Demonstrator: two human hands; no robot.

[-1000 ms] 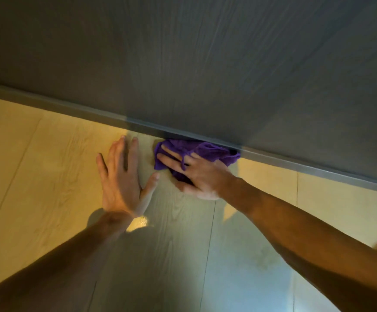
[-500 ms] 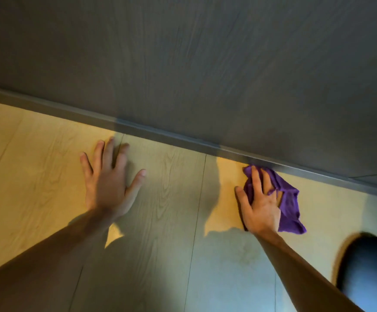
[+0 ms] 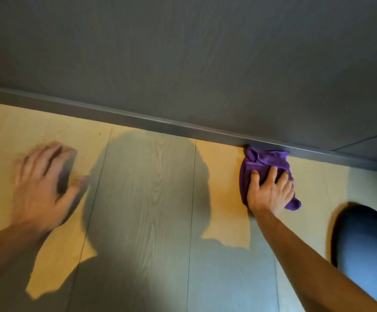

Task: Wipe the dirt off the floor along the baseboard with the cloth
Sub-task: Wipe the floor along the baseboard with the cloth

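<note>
Pressing hand: the right hand (image 3: 269,194) lay flat on the purple cloth (image 3: 264,163), fingers spread and extended over it, pinning it down rather than clutching it.
Cloth: it sat bunched on the floor (image 3: 151,199), its far edge touching the baseboard (image 3: 138,120), with a corner sticking out to the right of the palm.
Other hand: the left hand (image 3: 41,185) was blurred, fingers open and loosely spread, holding nothing; whether it touched the floor could not be told.
Floor: pale wood-grain planks, partly in warm light and partly under the person's shadow.
Wall: a dark grey panel (image 3: 183,52) rose above the baseboard.
Lower right: a dark blue rounded shape (image 3: 367,251), too unclear to identify.
</note>
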